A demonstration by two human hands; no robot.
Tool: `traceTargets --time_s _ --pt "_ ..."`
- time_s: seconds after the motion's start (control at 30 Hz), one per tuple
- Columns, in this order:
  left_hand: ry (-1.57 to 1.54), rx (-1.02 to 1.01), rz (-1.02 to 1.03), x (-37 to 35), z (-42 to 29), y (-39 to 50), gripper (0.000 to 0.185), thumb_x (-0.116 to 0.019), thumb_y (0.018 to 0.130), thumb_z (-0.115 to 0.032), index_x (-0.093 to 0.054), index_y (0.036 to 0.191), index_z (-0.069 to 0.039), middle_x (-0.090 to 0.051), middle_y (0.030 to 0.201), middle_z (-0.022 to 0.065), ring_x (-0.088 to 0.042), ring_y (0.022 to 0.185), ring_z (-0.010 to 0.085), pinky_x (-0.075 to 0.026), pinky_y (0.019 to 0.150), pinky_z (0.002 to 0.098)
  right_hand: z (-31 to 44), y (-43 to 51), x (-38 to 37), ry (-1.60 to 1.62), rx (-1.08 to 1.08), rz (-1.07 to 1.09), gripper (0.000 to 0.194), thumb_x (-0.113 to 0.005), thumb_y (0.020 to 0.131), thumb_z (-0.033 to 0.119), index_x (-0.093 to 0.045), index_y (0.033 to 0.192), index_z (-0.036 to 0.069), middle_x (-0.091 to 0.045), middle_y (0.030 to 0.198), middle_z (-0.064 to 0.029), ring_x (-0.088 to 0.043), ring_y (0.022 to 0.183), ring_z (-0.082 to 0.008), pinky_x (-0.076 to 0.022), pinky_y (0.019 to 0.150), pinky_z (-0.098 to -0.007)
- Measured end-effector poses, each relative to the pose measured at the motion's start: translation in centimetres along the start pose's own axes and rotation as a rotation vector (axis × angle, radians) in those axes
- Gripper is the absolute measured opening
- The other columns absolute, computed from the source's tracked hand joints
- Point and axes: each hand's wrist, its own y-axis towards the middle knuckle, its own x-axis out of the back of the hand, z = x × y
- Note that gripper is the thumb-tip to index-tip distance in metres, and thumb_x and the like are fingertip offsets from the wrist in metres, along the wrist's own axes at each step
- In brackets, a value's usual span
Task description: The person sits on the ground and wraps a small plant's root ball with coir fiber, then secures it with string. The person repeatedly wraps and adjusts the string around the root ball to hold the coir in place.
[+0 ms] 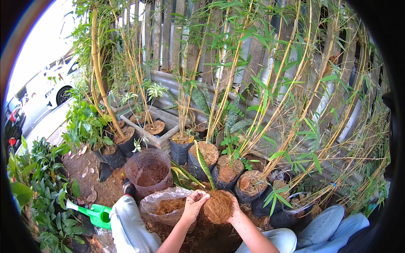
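My right hand (233,207) grips the side of a round ball of brown coconut fibre (217,207). From the top of the ball rises a snake plant (205,164), its long green leaves edged in yellow. My left hand (195,204) is just left of the ball, thumb and fingertips drawn together; whether a strand lies between them is too small to see. Below and left of that hand, a clear plastic bag (148,205) stands with its mouth spread, holding loose coconut fibre (171,206). Behind the bag is a translucent plastic tub (133,172) with soil-stained walls.
Black grow bags (180,151) with bamboo stand before a wooden fence (166,34). A green watering can (99,216) sits left of my left knee (129,218). Another denim-covered knee (322,224) shows at right. A concrete planter (164,142) and leafy plants (47,196) are nearby.
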Motion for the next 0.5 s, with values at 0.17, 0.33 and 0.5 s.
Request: traceTargets --time_s 0.17,0.33,0.5 --pt "-0.057 -0.064 -0.234 -1.5 0.2 -0.2 0.017 -0.07 0.081 -0.004 -0.057 0.092 -0.004 -0.06 0.085 -0.0013 -0.058 0.078 0.0073 -0.048 0.076 0.0221 -0.3 -0.3 -0.8 -0.06 0.119 -0.191 0.032 -0.051 0.088 0.032 -0.062 0.101 0.006 -0.066 0.1 -0.0101 -0.063 0.092 -0.0239 -0.0516 0.082 -0.0415" --pt "0.383 -0.205 -0.327 -2.1 -0.7 -1.5 0.014 -0.067 0.085 -0.008 -0.07 0.086 0.006 -0.07 0.084 0.0078 -0.061 0.08 0.0076 -0.048 0.072 0.0224 -1.1 -0.1 -1.3 -0.067 0.18 -0.298 0.028 -0.055 0.087 0.031 -0.062 0.1 0.008 -0.066 0.099 -0.0086 -0.063 0.09 -0.0225 -0.0509 0.082 -0.0404" --pt "0.122 -0.208 -0.076 -1.4 0.7 -1.3 0.054 -0.033 0.1 -0.039 -0.062 0.106 0.006 -0.063 0.107 0.0125 -0.057 0.103 0.0196 -0.039 0.098 0.0327 -1.2 -0.5 -1.9 -0.036 0.259 -0.235 0.026 -0.054 0.087 0.032 -0.062 0.098 0.01 -0.065 0.099 -0.0068 -0.063 0.091 -0.0216 -0.0506 0.082 -0.0392"
